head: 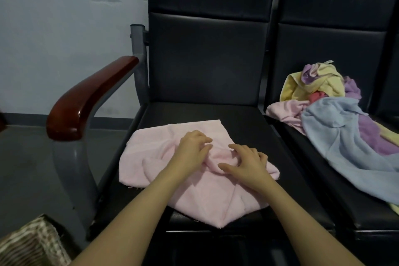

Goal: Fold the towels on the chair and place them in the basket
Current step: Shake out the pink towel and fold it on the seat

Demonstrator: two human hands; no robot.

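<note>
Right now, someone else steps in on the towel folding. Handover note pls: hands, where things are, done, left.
Left hand: on the pink towel, fingers curled into a bunched ridge of cloth at its middle.
Right hand: on the same towel, just right of that ridge, fingers bent onto the cloth.
The pink towel lies rumpled on the seat of the left chair, not yet folded.
Pile of unfolded towels (yellow, purple, pink, blue) sits on the right chair seat.
Basket is on the floor at lower left; its inside is out of view.
Done: nothing visibly folded.
Left: fold the pink one, then the pile, basket all.
</note>
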